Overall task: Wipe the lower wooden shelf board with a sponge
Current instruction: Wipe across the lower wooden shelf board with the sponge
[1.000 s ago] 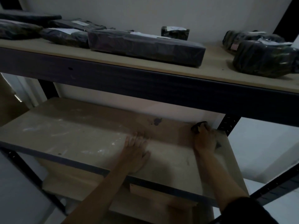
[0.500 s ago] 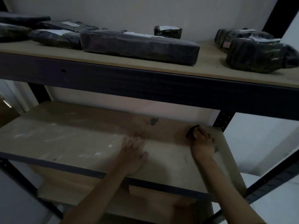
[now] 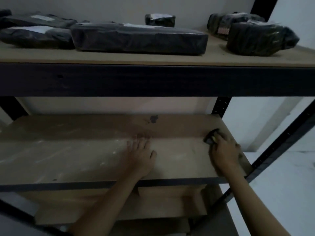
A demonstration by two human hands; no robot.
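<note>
The lower wooden shelf board (image 3: 68,154) is pale brown, streaked with white dust, with a dark stain (image 3: 153,118) near its back edge. My right hand (image 3: 225,150) grips a dark sponge (image 3: 211,137) with a yellowish side and presses it onto the board near the right end. Most of the sponge is hidden under my fingers. My left hand (image 3: 141,154) lies flat on the middle of the board, fingers straight and pointing toward the wall.
The upper shelf (image 3: 153,60) carries several black-wrapped parcels (image 3: 138,38), and its dark front beam overhangs the lower board. A black perforated upright (image 3: 221,106) stands at the back right. Another wooden board (image 3: 119,205) lies below.
My right hand has slid the sponge a little forward and left from the back right corner. The view has shifted slightly. My left hand stays flat in place.
</note>
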